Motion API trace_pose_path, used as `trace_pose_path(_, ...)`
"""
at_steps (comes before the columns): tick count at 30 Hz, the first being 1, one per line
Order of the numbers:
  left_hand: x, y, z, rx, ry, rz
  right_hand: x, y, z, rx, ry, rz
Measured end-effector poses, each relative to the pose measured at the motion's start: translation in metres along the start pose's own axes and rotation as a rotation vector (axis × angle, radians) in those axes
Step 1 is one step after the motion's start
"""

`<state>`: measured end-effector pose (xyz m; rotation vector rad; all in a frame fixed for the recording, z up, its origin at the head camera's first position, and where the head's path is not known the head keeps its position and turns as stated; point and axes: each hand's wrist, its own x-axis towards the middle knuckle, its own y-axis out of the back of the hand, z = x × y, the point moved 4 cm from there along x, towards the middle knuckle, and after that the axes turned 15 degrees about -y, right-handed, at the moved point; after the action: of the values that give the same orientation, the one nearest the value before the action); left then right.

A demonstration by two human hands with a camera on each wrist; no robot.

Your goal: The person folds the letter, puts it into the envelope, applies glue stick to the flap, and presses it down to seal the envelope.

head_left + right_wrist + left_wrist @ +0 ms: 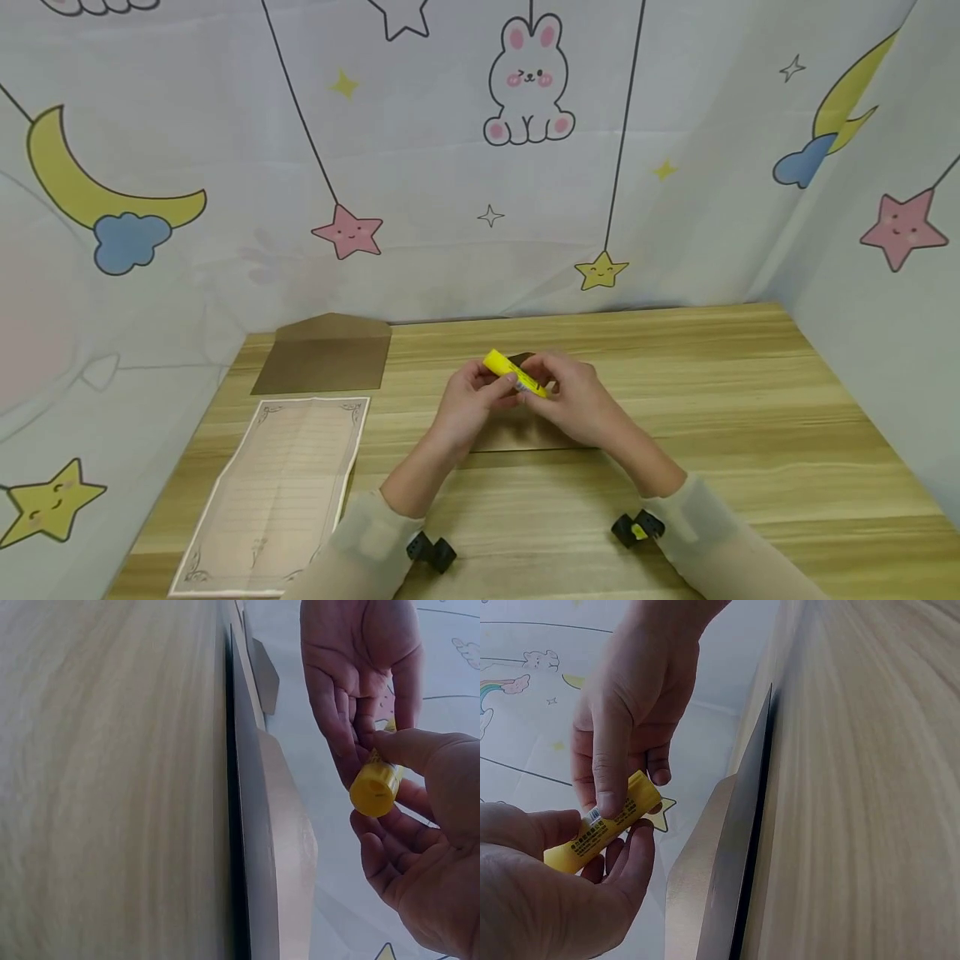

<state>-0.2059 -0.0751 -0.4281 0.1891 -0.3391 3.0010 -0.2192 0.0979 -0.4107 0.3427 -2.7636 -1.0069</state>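
A yellow glue stick (497, 362) with printed lettering is held slantwise between both hands, above a brown envelope (525, 435) on the table. My left hand (463, 406) grips one end of the tube; in the left wrist view its thumb and fingers wrap the barrel. At the other end, my right hand (581, 402) pinches the glue stick between thumb and fingers. The right wrist view shows the round yellow end face of the glue stick (373, 796). Partly covered by the hands, the envelope lies with its flap raised on the far side.
To the left, a second brown envelope (326, 367) lies with its flap open. In front of it is a sheet of lined letter paper (281, 492) with an ornamental border. A printed curtain (450, 167) hangs behind the wooden table (735, 400).
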Motion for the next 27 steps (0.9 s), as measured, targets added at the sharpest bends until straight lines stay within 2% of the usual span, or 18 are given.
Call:
trace_pose_path(6, -0.001, -0.001, -0.001, 0.014, 0.005, -0.003, 0.000, -0.001, 0.000, -0.015, 0.018, 0.021)
trace_pose_path(14, 0.001, 0.001, 0.001, 0.088, -0.009, -0.022, 0.000, 0.005, -0.001, -0.029, -0.028, 0.012)
trace_pose_path(19, 0.003, 0.005, 0.008, 0.205, -0.069, -0.024, 0.000, 0.016, 0.001, -0.018, -0.074, 0.015)
trace_pose_path(27, 0.005, 0.018, 0.023, 0.510, -0.226, -0.052, 0.003, 0.037, 0.011, -0.072, -0.107, 0.037)
